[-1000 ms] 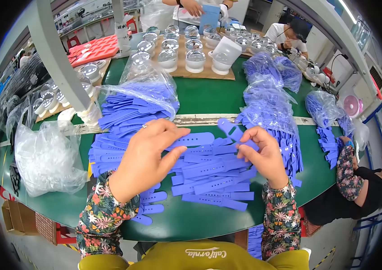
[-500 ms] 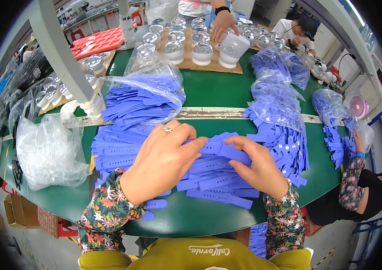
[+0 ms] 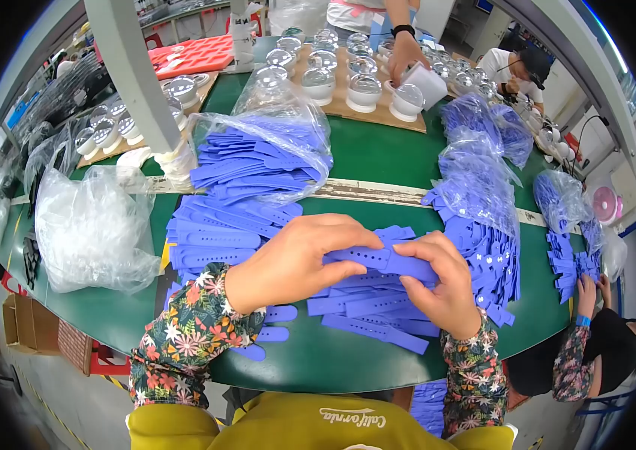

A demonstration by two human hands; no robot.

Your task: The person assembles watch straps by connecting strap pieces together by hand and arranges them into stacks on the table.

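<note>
Spanning the frame, the green table [image 3: 381, 159] is overlain at centre by a pile of blue straps [image 3: 366, 306]. Over it, the left hand [image 3: 295, 259] and right hand [image 3: 445, 289], slightly apart, are closed on one strap [image 3: 389, 261], its long axis laid crosswise between them, neither hand clearly nearer.

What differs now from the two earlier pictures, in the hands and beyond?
The left hand and right hand have come together: the perforated strap and slotted strap, apart at first, now meet between them. Across the table, a co-worker's hand has moved down to the whitish container. The bagged blue straps and stuffed plastic bag stayed put.
</note>
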